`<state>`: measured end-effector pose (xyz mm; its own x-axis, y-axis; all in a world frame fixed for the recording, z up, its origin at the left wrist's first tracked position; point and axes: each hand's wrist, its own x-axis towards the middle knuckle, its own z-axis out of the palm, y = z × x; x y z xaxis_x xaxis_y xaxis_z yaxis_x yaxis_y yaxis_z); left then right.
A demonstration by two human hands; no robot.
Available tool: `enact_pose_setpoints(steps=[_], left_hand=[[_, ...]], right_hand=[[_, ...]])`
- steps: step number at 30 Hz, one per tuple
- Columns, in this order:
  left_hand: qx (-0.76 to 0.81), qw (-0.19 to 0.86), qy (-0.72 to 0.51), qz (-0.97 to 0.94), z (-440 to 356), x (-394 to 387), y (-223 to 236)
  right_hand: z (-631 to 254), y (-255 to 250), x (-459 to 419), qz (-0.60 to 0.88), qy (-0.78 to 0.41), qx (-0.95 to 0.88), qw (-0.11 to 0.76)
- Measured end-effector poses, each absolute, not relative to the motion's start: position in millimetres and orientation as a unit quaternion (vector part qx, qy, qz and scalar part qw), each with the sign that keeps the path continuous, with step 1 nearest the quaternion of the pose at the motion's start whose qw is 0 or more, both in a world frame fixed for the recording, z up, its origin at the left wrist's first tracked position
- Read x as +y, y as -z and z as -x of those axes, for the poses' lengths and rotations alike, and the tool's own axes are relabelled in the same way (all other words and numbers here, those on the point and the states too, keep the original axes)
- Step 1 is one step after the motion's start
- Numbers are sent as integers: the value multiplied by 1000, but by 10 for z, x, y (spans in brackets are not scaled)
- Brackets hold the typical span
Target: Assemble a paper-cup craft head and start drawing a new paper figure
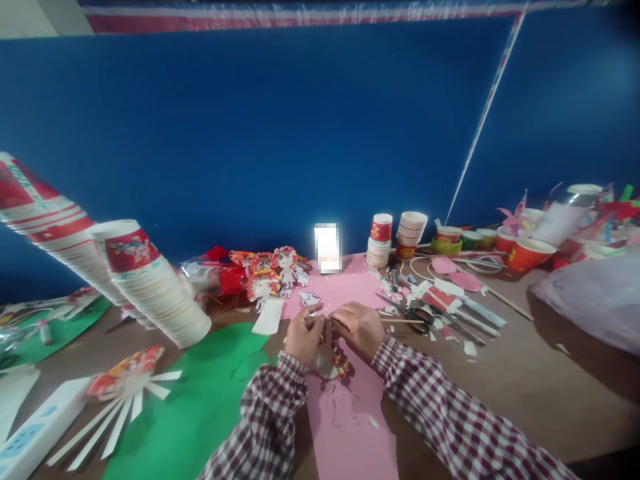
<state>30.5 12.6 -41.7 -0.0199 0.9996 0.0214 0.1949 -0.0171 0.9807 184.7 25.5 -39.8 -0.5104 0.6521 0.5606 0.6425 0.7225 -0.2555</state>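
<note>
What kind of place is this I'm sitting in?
Probably a craft workspace, perhaps an activity room or classroom; the view can't settle which. The signs are a leaning stack of paper cups, black-handled scissors among cut scraps, and a pink sheet under your hands.

There are 2 hands point(303, 335) point(361, 328), 2 leaning cup stacks point(155, 283) point(57, 230), 2 upright cup stacks point(379, 252) point(412, 233) and 1 power strip point(43, 421).

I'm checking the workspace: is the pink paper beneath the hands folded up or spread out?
Spread out: the pink paper lies across the table, showing nearer and farther than the left hand and right hand.
</note>
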Motion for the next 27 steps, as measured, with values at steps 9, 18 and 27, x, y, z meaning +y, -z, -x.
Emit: enact_pose_setpoints(steps=[9, 18, 27], left_hand=[[549, 381, -409, -621, -271, 150, 491], [586, 334, -383, -631, -217, 168, 545], [569, 329, -403, -637, -226, 174, 542]], right_hand=[[-1841, 400, 252, 361, -10, -868, 340], [-1828, 407, 236, 367, 11, -869, 333], [-1824, 385, 224, 362, -5, -871, 331]])
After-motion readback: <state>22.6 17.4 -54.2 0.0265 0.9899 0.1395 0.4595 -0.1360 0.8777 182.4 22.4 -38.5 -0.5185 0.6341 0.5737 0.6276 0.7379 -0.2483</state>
